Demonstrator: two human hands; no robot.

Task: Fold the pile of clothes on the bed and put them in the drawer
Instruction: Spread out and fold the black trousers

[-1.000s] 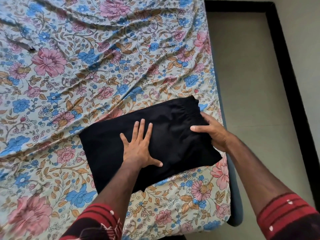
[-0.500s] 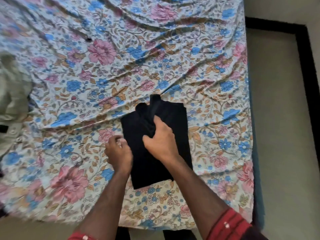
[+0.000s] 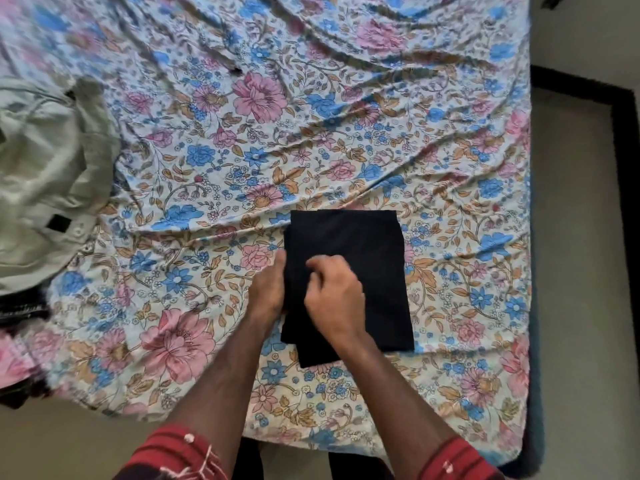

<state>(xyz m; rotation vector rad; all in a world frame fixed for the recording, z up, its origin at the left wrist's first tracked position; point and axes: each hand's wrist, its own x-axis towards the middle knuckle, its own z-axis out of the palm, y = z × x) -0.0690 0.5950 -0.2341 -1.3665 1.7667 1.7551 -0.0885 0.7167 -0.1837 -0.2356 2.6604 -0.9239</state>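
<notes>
A black garment (image 3: 363,244), folded into a narrow upright rectangle, lies on the floral bed sheet (image 3: 311,140) near the bed's front edge. My left hand (image 3: 268,289) is at the garment's left edge with its fingers tucked against or under the cloth. On top of the lower middle of the garment rests my right hand (image 3: 334,299), fingers curled and pressing on the fabric. A pale green-grey garment (image 3: 41,181) lies crumpled at the left side of the bed, and darker clothes (image 3: 20,313) show just below it.
The bed's right edge (image 3: 535,237) borders a beige floor (image 3: 581,271) with a black strip (image 3: 623,161). Bare floor (image 3: 69,445) also shows at the lower left, in front of the bed.
The black garment went from a wide rectangle to a narrow one, folded over. My left hand moved to its left edge and my right hand onto its top. The view pulled back.
</notes>
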